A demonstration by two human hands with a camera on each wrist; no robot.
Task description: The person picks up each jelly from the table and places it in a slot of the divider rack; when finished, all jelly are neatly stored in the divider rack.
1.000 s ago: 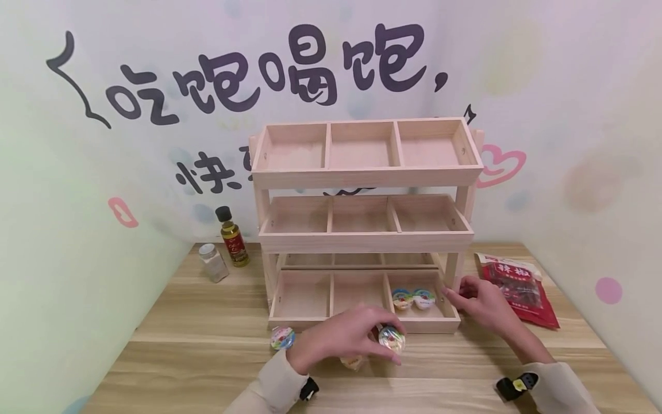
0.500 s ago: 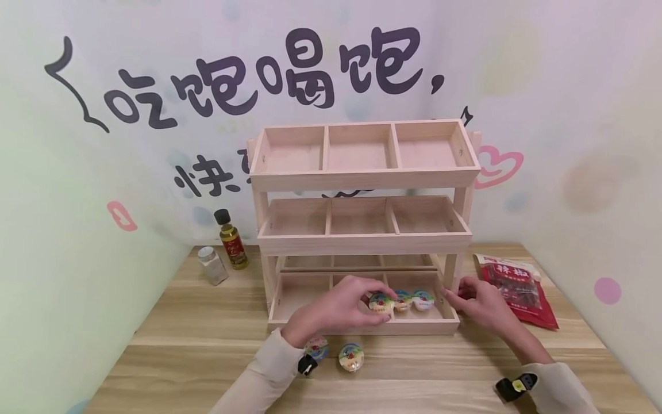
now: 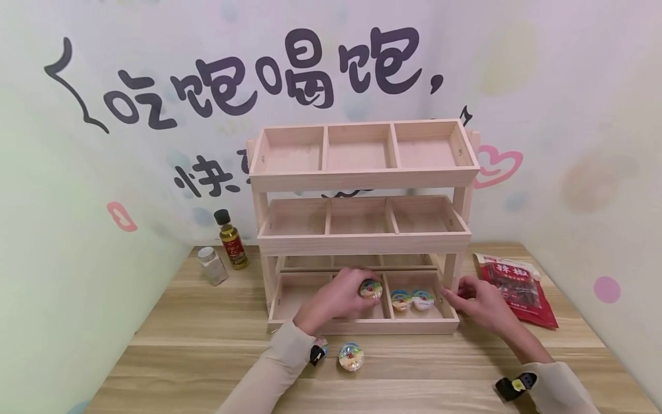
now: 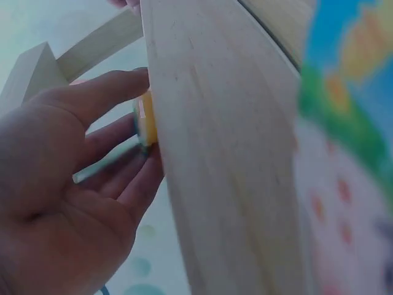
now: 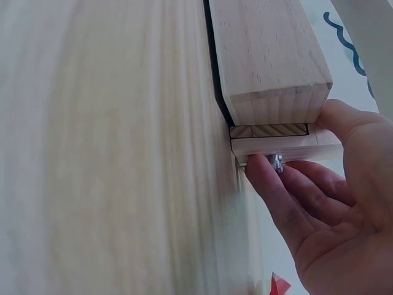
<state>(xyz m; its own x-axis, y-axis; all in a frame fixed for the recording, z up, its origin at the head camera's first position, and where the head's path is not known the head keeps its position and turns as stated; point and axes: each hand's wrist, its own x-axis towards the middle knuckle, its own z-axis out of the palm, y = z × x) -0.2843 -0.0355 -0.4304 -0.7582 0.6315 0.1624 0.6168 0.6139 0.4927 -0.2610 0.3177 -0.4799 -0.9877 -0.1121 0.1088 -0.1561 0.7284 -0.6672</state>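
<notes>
My left hand (image 3: 341, 294) pinches a small jelly cup (image 3: 370, 289) with a printed lid over the middle compartment of the wooden rack's bottom tray. In the left wrist view, the cup's yellow side (image 4: 147, 120) shows between thumb and fingers behind the tray's front board (image 4: 227, 147). My right hand (image 3: 483, 302) grips the right end of the rack (image 5: 279, 101), fingers around its edge near a metal bolt (image 5: 277, 163). Two jelly cups (image 3: 412, 300) sit side by side in the right compartment. On the table, another jelly cup (image 3: 351, 357) lies in front, and one (image 3: 322, 343) is partly hidden by my left wrist.
The three-tier rack's upper tray (image 3: 362, 179) and middle tray (image 3: 362, 244) overhang the bottom one. At left stand an oil bottle (image 3: 233, 241) and a white-capped jar (image 3: 212, 265). A red chilli packet (image 3: 519, 290) lies right of my right hand. A printed cloth hangs behind.
My left hand has carried its jelly cup from above the table up to the bottom tray, then left into the middle compartment. One table cup has shifted right. My right hand stays put.
</notes>
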